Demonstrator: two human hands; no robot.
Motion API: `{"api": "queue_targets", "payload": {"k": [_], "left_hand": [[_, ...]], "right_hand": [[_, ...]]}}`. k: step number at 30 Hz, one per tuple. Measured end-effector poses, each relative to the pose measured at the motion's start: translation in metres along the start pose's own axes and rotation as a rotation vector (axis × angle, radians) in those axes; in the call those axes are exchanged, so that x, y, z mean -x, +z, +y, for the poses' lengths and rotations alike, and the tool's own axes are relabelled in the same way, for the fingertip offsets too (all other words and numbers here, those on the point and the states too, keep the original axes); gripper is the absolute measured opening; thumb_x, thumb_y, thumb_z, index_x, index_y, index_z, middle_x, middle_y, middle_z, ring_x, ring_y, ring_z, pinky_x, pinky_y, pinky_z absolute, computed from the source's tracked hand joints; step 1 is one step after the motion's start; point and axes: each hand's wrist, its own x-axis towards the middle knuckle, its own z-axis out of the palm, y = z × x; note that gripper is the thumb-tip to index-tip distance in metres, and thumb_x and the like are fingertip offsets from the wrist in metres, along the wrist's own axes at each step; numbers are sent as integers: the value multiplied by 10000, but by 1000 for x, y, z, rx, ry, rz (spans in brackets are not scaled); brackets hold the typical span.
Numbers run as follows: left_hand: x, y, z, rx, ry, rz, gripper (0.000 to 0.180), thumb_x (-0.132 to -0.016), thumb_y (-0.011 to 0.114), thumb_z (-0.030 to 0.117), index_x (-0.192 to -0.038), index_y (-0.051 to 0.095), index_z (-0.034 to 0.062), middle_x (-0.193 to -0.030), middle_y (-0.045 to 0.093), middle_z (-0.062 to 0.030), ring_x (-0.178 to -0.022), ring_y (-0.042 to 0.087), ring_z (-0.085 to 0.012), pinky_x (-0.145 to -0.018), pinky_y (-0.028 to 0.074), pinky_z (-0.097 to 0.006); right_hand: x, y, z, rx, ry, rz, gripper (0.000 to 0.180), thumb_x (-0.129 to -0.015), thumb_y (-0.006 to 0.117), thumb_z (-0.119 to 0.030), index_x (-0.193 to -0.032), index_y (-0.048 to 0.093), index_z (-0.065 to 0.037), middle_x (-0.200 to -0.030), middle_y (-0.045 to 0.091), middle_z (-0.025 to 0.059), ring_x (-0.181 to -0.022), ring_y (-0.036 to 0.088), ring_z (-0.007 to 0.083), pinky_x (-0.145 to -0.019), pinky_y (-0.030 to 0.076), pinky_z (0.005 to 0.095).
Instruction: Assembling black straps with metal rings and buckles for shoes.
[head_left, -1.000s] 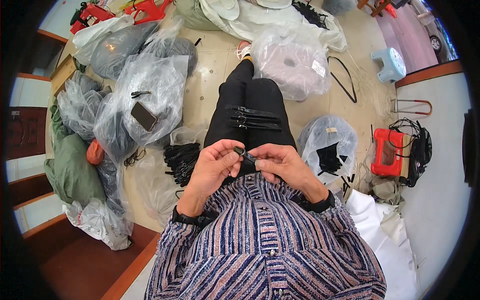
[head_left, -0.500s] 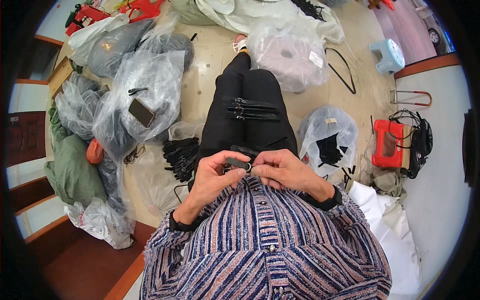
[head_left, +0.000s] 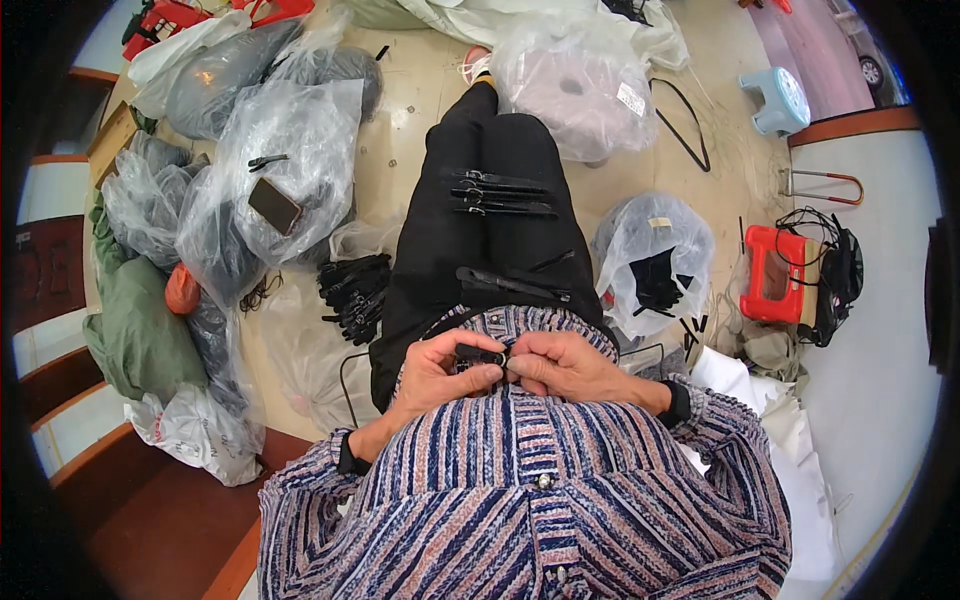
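A short black strap (head_left: 478,353) with a small metal ring is pinched in front of my belly. My left hand (head_left: 440,372) grips its strap end between thumb and fingers. At the ring end, the fingertips of my right hand (head_left: 568,366) are closed and meet the left ones; they hide part of the ring. Just beyond my hands, another black strap piece (head_left: 508,285) lies on my lap. Farther along my thighs rest several black straps with metal rings (head_left: 505,192), side by side.
A pile of black straps (head_left: 355,298) lies left of my legs. At right, a translucent bag (head_left: 640,222) holds more black pieces. A phone (head_left: 274,207) sits on plastic-wrapped bundles. Beyond are a wrapped pink bundle (head_left: 560,95), a blue stool (head_left: 776,103) and a red-framed object (head_left: 770,275).
Both hands sit slightly lower in the picture, nearer my belly, still together at the strap. The strap in my left hand has turned a little and looks darker.
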Motion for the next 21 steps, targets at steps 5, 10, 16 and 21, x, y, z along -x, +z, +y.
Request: {"api": "queue_targets", "payload": {"k": [5, 10, 16, 21], "left_hand": [[-1, 3, -1, 18, -54, 14, 240, -740, 671, 4, -969, 604, -18, -830, 635, -61, -666, 573, -52, -581, 459, -160], [-2, 3, -3, -28, -33, 20, 246, -736, 678, 12, -970, 608, -17, -838, 642, -70, -700, 588, -63, -609, 474, -173], [-3, 5, 0, -5, -82, 21, 232, -739, 672, 1, -962, 610, -13, -806, 639, -59, -660, 576, -51, -582, 463, -164], [-4, 3, -5, -51, -92, 26, 216, -738, 676, 7, -943, 610, -11, -795, 636, -52, -641, 566, -48, -563, 448, -156]], "right_hand": [[0, 3, 8, -148, -5, 42, 212, -894, 488, -226, -820, 570, -46, -583, 486, -28, -534, 418, 36, -467, 311, 184], [-1, 1, 7, -103, 54, 26, 217, -896, 487, -225, -808, 568, -44, -576, 487, -33, -516, 408, 32, -459, 303, 175], [-1, -2, 14, -217, 42, -8, 228, -896, 491, -236, -797, 569, -46, -580, 493, -38, -522, 420, 22, -459, 316, 173], [-3, -4, 10, -163, 71, -26, 246, -898, 491, -258, -798, 572, -48, -583, 498, -41, -517, 415, 16, -452, 309, 168]]}}
